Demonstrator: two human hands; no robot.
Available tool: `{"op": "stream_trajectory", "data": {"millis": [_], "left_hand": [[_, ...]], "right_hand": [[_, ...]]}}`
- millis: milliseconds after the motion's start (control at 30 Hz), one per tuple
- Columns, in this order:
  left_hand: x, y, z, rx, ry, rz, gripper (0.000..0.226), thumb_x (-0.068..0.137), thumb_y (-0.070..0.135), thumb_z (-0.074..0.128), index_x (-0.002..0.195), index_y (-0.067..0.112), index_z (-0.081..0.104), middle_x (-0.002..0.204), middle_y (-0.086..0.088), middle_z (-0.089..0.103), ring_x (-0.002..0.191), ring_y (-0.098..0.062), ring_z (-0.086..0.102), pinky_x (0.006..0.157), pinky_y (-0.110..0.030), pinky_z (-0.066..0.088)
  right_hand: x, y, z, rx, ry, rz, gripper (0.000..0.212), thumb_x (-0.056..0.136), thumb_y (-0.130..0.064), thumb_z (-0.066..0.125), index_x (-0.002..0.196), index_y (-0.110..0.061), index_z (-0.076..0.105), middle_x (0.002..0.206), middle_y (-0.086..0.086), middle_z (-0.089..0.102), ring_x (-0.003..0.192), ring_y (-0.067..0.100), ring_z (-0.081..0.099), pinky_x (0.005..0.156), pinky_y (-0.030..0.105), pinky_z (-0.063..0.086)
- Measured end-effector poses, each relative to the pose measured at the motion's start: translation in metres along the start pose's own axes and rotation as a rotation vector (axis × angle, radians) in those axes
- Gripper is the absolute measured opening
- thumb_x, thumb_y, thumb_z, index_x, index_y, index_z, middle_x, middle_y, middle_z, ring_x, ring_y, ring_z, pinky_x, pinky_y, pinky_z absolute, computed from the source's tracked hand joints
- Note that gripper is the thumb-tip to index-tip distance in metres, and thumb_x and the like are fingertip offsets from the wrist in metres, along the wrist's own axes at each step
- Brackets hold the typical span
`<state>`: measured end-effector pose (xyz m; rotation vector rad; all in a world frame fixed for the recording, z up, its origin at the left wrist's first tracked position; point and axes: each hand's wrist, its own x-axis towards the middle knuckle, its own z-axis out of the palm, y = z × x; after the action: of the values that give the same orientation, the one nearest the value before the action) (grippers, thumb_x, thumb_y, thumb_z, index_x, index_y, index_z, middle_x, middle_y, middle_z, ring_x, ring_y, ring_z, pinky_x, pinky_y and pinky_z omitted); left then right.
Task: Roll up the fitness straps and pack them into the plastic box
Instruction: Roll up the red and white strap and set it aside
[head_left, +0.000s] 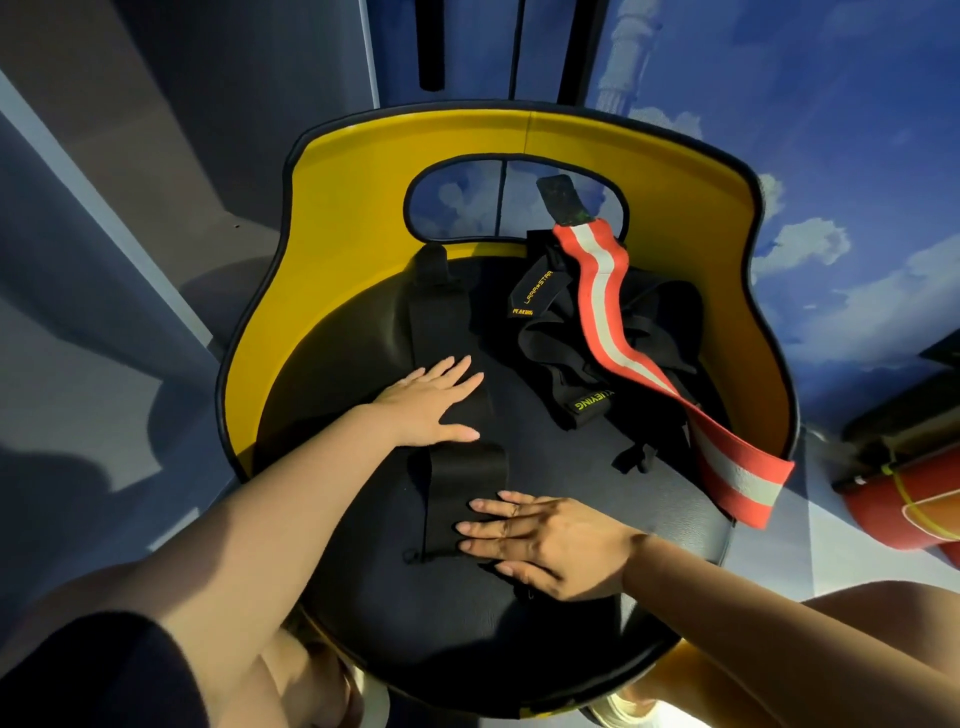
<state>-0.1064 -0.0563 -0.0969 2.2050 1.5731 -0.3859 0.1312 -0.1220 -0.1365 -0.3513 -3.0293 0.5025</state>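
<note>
- Where the frame shows the work area, the largest item is a chair (332, 218) with a black round seat and a yellow curved backrest edged in black; the backrest has an oval cut-out near its top.
- A long black strap (457, 467) lies flat along the chair seat, running from the base of the backrest toward the seat's front edge; it is plain, matte and wide, with a thin loop of cord at its near end.
- A red strap with a white centre stripe (623, 353) lies on the right side of the seat; its far end rests against the backrest below the cut-out, and its near end hangs over the right seat edge.
- A heap of black straps (561, 358) with yellow lettering lies under the red strap, right of the long black strap.
- The left hand (431, 400) lies flat on the middle of the long black strap, fingers straight and spread, gripping nothing.
- The right hand (535, 540) presses the near end of the same strap against the seat, fingers extended and flat, holding nothing.
- No plastic box is in view.
</note>
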Motion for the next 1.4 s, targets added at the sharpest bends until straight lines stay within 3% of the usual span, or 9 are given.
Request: {"op": "stream_trajectory", "data": {"millis": [233, 467, 633, 700, 767, 867, 1067, 1233, 1400], "left_hand": [[0.018, 0.011, -0.015, 0.15, 0.01, -0.046, 0.081, 0.092, 0.051, 0.044, 0.15, 0.024, -0.005, 0.158, -0.001, -0.013, 0.146, -0.019, -0.01, 0.119, -0.038, 0.002], [0.015, 0.022, -0.027, -0.378, 0.207, -0.046, 0.068, 0.096, 0.04, 0.046, 0.151, 0.023, 0.01, 0.159, 0.0, 0.013, 0.146, -0.017, 0.011, 0.117, -0.034, 0.014], [0.028, 0.041, -0.033, -0.829, 0.351, -0.198, 0.054, 0.093, 0.027, 0.055, 0.142, 0.011, 0.037, 0.143, -0.01, 0.046, 0.13, -0.021, 0.045, 0.104, -0.028, 0.036], [0.034, 0.053, -0.032, -0.845, 0.443, -0.294, 0.034, 0.092, 0.025, 0.058, 0.12, 0.006, 0.058, 0.12, -0.01, 0.064, 0.108, -0.019, 0.061, 0.088, -0.024, 0.045], [0.041, 0.068, -0.028, -0.835, 0.345, -0.32, 0.028, 0.09, 0.03, 0.059, 0.102, 0.006, 0.066, 0.101, -0.01, 0.072, 0.086, -0.018, 0.068, 0.074, -0.026, 0.05], [0.052, 0.094, -0.019, -0.97, 0.163, -0.312, 0.027, 0.088, 0.033, 0.062, 0.101, 0.01, 0.063, 0.103, -0.013, 0.071, 0.071, -0.014, 0.067, 0.055, -0.022, 0.044], [0.068, 0.12, -0.01, -1.026, 0.376, -0.471, 0.041, 0.083, 0.026, 0.069, 0.058, 0.01, 0.04, 0.064, -0.01, 0.052, 0.079, -0.036, 0.064, 0.06, -0.028, 0.038], [0.053, 0.103, -0.021, -0.927, 0.391, -0.412, 0.051, 0.083, 0.015, 0.067, 0.053, 0.015, 0.027, 0.053, 0.001, 0.032, 0.052, -0.02, 0.036, 0.052, -0.024, 0.032], [0.029, 0.067, -0.025, -0.979, 0.339, -0.304, 0.032, 0.084, 0.009, 0.067, 0.065, 0.011, 0.041, 0.062, -0.005, 0.031, 0.063, -0.02, 0.028, 0.06, -0.026, 0.029]], "right_hand": [[-0.003, -0.002, -0.002, 0.043, -0.022, 0.013, 0.044, 0.099, -0.03, 0.035, 0.141, -0.02, 0.043, 0.15, -0.005, 0.036, 0.144, 0.012, 0.017, 0.118, 0.033, 0.011], [-0.005, 0.01, -0.019, -0.02, 0.172, 0.073, 0.044, 0.098, -0.036, 0.039, 0.139, -0.019, 0.046, 0.148, -0.002, 0.04, 0.142, 0.016, 0.028, 0.117, 0.032, 0.023], [-0.014, 0.056, -0.055, -0.315, 0.533, 0.468, 0.041, 0.09, -0.03, 0.054, 0.125, -0.009, 0.06, 0.13, 0.009, 0.059, 0.122, 0.026, 0.055, 0.107, 0.039, 0.038], [-0.023, 0.073, -0.068, -0.343, 0.573, 0.688, 0.048, 0.079, -0.023, 0.072, 0.122, -0.006, 0.06, 0.124, 0.013, 0.062, 0.116, 0.032, 0.058, 0.102, 0.043, 0.04], [-0.029, 0.083, -0.075, -0.345, 0.514, 0.767, 0.056, 0.069, -0.021, 0.082, 0.118, -0.006, 0.062, 0.117, 0.015, 0.064, 0.108, 0.035, 0.061, 0.096, 0.045, 0.045], [-0.029, 0.087, -0.076, -0.39, 0.374, 0.779, 0.048, 0.067, -0.028, 0.082, 0.111, -0.014, 0.068, 0.118, 0.008, 0.065, 0.105, 0.033, 0.063, 0.081, 0.042, 0.053], [-0.022, 0.092, -0.073, -0.358, 0.389, 0.893, 0.029, 0.084, -0.027, 0.066, 0.113, -0.022, 0.067, 0.12, -0.002, 0.064, 0.107, 0.026, 0.06, 0.067, 0.037, 0.055], [-0.027, 0.091, -0.074, -0.37, 0.414, 0.866, 0.028, 0.077, -0.017, 0.073, 0.104, -0.02, 0.069, 0.1, -0.001, 0.072, 0.089, 0.028, 0.066, 0.048, 0.033, 0.052], [-0.025, 0.091, -0.077, -0.347, 0.463, 0.91, 0.022, 0.084, -0.019, 0.065, 0.105, -0.024, 0.068, 0.1, -0.002, 0.072, 0.092, 0.026, 0.065, 0.051, 0.032, 0.05]]}}
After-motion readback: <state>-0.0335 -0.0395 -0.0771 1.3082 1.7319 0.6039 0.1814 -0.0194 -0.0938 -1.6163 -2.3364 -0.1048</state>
